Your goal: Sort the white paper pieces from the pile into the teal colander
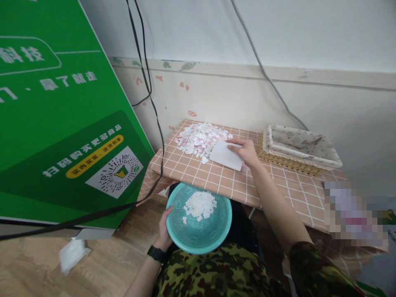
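Note:
My left hand (165,227) grips the rim of a round teal plastic colander (198,239), held just below the table's front edge. Small torn pieces of white paper (202,205) lie in a heap inside it. On the table, my right hand (244,150) is closed on a white sheet of paper or card (225,155), with the thumb and fingers at its right end. The sheet's left edge touches a large pile of torn white and pinkish paper scraps (199,138). Something pinkish shows from under the sheet near my wrist; I cannot make out what.
A brown checked cloth covers the table (278,185) against the wall. A lined wicker basket (297,152) stands at its back right. Black cables (157,119) hang at left before a green panel (62,103). A white bag (72,253) lies on the floor.

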A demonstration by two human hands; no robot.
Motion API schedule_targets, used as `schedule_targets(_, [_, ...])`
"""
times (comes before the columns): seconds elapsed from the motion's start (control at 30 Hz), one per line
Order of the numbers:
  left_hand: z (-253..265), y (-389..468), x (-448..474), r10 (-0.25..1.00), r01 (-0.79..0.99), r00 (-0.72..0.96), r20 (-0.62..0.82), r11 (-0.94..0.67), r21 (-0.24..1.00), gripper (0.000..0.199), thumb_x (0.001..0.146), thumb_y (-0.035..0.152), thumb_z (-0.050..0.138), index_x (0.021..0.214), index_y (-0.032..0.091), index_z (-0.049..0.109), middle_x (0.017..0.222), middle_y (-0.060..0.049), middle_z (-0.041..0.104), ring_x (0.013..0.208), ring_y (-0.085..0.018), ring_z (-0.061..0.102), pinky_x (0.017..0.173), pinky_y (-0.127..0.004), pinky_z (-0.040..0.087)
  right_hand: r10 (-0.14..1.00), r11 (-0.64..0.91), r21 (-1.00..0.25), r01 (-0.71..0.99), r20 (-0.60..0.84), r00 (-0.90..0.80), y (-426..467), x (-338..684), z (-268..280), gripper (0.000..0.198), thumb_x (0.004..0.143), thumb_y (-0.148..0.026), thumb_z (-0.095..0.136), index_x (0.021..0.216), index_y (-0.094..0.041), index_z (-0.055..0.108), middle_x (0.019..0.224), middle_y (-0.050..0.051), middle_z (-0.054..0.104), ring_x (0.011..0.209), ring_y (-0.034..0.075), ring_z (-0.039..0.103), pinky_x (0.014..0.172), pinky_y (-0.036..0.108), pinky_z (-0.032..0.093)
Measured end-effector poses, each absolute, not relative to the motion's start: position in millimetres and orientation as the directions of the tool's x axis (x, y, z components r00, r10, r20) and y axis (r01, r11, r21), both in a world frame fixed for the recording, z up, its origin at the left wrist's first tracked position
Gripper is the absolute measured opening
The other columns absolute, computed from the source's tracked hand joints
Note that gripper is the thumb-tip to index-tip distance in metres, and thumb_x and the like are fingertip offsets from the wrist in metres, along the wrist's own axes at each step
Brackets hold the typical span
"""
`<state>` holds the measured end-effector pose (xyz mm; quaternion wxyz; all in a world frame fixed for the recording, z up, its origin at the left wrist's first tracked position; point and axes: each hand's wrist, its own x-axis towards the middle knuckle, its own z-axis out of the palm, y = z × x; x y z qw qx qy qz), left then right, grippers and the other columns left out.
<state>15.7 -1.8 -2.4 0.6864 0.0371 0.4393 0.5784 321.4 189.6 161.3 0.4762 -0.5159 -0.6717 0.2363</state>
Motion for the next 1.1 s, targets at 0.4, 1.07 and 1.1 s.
schedule_targets(0.4, [-2,-2,16,0.832,-0.761,-0.05,-0.553,0.326,0.561,0.023,0.068,0.03,0.066,0.082,0.013,0.069,0.073,-0.006,0.072,0.065,-0.022,0.065,0.068,-0.035,0.051,0.902,0.341,-0.775,0.532,0.428,0.045,195,341,163,0.032,0.071,-0.031,0.06,0.099,-0.018,0.07,0.093,0.005,0.071,0.085,0.023,0.064,0.075,0.034,0.049])
schedule_targets(1.07, [-4,-2,15,0.823,-0.758,-0.063,-0.564,0.328,0.564,0.024,0.065,0.03,0.067,0.082,0.013,0.068,0.072,-0.005,0.071,0.064,-0.022,0.065,0.065,-0.035,0.051,0.887,0.383,-0.71,0.59,0.462,-0.02,196,338,162,0.028,0.073,-0.03,0.06,0.097,-0.021,0.071,0.097,0.004,0.071,0.091,0.023,0.064,0.082,0.035,0.047])
schedule_targets(1.1, [-4,-2,15,0.828,-0.757,-0.067,-0.556,0.321,0.569,0.024,0.065,0.03,0.067,0.082,0.013,0.068,0.072,-0.005,0.071,0.063,-0.022,0.065,0.065,-0.035,0.051,0.891,0.37,-0.716,0.592,0.455,-0.006,196,338,161,0.028,0.073,-0.03,0.06,0.097,-0.021,0.071,0.096,0.004,0.071,0.09,0.023,0.064,0.081,0.035,0.047])
